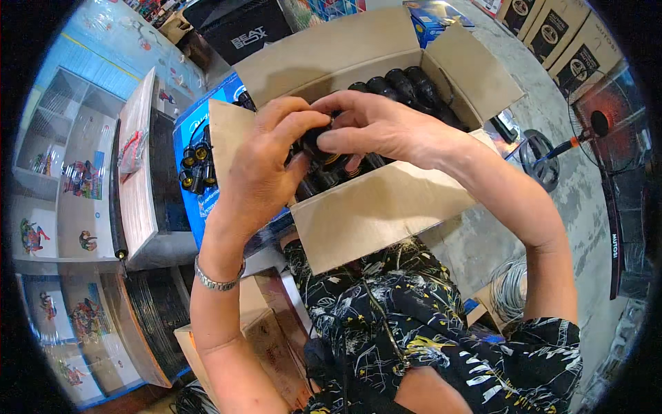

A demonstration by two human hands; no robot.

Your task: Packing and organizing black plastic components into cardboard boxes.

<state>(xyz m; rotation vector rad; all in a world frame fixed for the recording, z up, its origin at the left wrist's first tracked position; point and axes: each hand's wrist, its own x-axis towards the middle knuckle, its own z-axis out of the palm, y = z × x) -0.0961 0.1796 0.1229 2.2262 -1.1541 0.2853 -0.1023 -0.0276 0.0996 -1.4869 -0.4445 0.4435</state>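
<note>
Both my hands meet over an open cardboard box (375, 209). Between their fingers is a black lamp socket (312, 142), mostly covered by the fingers. My left hand (271, 160) grips it from the left, a metal watch band on the wrist. From the right, the thumb and fingers of my right hand (375, 127) close on the same piece. More black sockets (408, 88) lie packed in rows in the box, some hidden beneath my hands. To the left, several loose sockets with brass-coloured threaded insides (196, 165) rest on a blue printed box (189, 121).
A black speaker box (243, 31) stands behind. At the right are a fan (600, 124), a screwdriver (563, 147) and stacked cartons (553, 36). A wire coil (509, 290) sits near my right elbow. A shelf unit (85, 150) lines the left, with a cable spool (160, 315) below.
</note>
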